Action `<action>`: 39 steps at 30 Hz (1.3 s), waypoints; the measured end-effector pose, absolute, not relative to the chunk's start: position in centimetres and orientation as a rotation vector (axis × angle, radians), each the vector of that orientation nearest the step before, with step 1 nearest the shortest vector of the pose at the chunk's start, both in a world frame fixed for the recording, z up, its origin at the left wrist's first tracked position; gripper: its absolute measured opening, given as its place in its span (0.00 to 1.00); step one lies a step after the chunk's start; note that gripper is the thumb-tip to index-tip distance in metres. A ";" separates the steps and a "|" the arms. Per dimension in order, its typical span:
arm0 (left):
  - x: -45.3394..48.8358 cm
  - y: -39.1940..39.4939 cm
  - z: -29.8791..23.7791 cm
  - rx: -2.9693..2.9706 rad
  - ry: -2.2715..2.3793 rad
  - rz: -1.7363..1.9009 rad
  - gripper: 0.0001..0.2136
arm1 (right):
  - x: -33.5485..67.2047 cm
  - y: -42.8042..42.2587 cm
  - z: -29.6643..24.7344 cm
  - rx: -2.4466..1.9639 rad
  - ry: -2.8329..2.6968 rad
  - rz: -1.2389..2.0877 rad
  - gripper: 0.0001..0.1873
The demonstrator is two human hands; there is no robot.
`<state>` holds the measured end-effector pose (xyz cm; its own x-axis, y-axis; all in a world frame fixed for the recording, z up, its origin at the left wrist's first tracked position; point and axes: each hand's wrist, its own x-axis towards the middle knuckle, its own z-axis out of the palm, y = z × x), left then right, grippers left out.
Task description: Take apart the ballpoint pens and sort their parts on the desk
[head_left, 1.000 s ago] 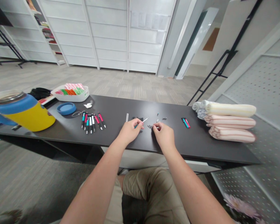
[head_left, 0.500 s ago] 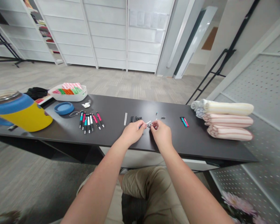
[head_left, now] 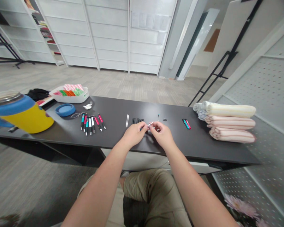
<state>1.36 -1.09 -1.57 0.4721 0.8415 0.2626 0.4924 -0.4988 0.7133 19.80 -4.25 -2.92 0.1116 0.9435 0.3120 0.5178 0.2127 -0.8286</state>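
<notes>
Both hands (head_left: 135, 131) (head_left: 161, 133) at white stick (head_left: 150, 123), close to desk edge (head_left: 203, 157), room rightward

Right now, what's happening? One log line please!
left hand: pinching thin white stick; right hand: fingertips at same stick; pens: on desk, left of hands

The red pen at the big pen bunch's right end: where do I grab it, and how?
I'd probably pinch the red pen across the middle of its barrel, coming from above and its right. It lies flat and slim on the desk, and its nearest neighbour, another red pen, is on its left.
</notes>
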 end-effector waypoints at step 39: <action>0.6 0.0 -1.4 1.435 1.033 1.025 0.19 | 17.6 -6.2 -3.1 -1.179 -1.965 -0.096 0.12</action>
